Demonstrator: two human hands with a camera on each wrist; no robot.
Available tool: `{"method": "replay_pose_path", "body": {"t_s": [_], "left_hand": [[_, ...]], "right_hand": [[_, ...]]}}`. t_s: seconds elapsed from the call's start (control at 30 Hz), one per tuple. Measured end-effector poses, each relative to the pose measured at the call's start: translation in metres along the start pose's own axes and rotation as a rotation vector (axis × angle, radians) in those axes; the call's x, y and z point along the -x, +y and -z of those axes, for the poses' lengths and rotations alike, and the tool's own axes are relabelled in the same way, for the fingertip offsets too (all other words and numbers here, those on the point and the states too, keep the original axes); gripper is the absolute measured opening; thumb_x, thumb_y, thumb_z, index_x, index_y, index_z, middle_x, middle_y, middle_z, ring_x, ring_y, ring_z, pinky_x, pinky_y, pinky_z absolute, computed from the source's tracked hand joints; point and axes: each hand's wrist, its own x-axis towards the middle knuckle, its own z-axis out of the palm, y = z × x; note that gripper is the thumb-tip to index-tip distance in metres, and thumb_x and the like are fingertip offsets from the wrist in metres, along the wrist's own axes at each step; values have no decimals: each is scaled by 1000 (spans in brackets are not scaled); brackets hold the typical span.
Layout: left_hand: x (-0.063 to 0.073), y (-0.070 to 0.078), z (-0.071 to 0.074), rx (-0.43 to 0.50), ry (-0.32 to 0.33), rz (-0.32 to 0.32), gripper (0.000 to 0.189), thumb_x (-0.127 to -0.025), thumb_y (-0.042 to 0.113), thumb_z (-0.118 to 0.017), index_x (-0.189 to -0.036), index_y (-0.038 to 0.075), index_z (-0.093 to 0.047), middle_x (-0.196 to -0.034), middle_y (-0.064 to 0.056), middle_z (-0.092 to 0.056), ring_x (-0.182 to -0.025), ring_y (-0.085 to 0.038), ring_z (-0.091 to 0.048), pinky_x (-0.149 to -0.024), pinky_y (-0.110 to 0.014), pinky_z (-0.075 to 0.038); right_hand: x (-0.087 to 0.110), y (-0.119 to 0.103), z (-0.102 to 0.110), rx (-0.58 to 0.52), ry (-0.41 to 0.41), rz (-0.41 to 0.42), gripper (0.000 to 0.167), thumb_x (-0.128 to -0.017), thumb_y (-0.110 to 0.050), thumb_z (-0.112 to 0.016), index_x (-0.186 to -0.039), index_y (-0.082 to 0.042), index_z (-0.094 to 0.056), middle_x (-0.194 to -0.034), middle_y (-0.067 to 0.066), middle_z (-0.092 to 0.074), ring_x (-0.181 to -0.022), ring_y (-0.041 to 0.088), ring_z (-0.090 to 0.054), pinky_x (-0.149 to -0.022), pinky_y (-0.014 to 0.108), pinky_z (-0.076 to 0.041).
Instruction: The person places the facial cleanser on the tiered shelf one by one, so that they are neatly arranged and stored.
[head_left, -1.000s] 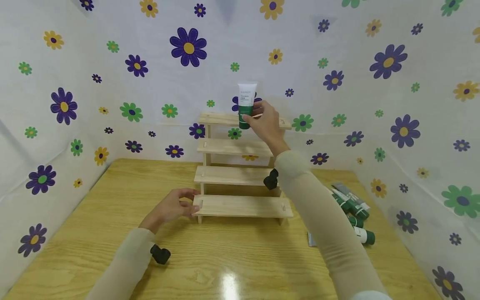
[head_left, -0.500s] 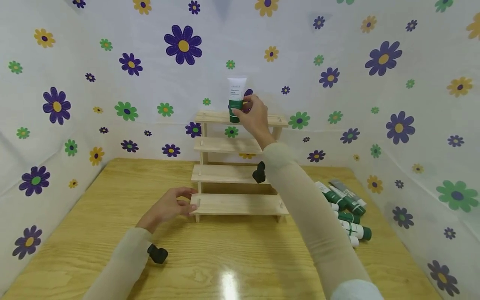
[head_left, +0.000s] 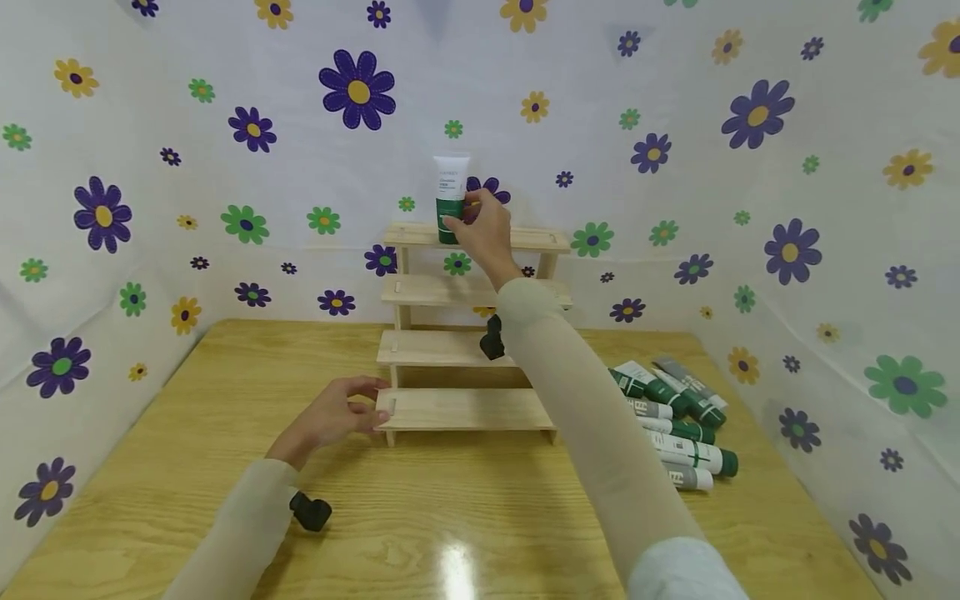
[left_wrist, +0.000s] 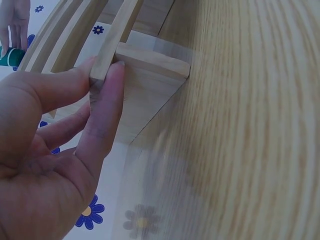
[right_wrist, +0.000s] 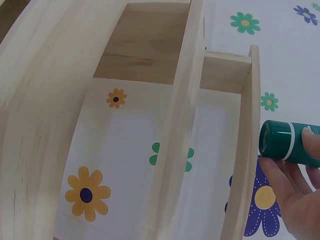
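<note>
A white and green squeeze tube, cap down and upright, is pinched near its green lower part by my right hand. It overlaps the top shelf of a four-step wooden display rack in the head view. In the right wrist view the green cap shows right beside the top board's edge. My left hand pinches the left end of the lowest board; the left wrist view shows the thumb and index finger on either side of that board.
Several green, white and grey tubes lie in a pile on the wooden table, right of the rack. A flower-patterned white cloth hangs behind and along both sides. A small black camera sits on each wrist.
My right hand has carried the tube leftward along the top shelf and slightly down. My left hand keeps its hold on the lowest board. More of the tube pile shows now.
</note>
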Motion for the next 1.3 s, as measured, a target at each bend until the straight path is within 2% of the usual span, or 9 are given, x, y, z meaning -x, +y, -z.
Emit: {"method": "replay_pose_path", "body": {"t_s": [0.2,0.4,0.8,1.3], "left_hand": [[4,1,1,11,26,30,56,-96,12,-73,-146,0,-50,-134,-26,-53,-97,-21,-71,-82,-39,-63],[0,4,-3,8,11,10,58,-96,14,-74,-147,-1,-50,-134,-26,-53,-97,-21,-72,-83,-40,-63],[0,6,-3,-7,21,26,57,-97,12,-73,-146,-1,-49,-133,-25,-54,-97,-21,-72,-83,-40,-63],[0,1,-4,33,13,1,57,-97,11,-72,-147,-4,-48,-132,-27,-53,-99,-22,-71,-82,-38,-63]], "right_hand": [[-3,-1,-10,22,-23,9,44,-94,-14,-76,-131,1,-58,-121,19,-71,-107,28,-69,-95,34,-58],[-5,2,-9,44,11,15,43,-93,-12,-78,-129,1,-60,-121,19,-72,-108,28,-70,-95,34,-58],[-13,2,-16,40,-50,-20,45,-96,-15,-75,-134,-1,-56,-125,18,-70,-112,26,-69,-96,34,-58],[-14,-1,-16,58,-62,-18,44,-96,-14,-75,-133,0,-56,-125,18,-70,-112,27,-69,-97,34,-57]]}}
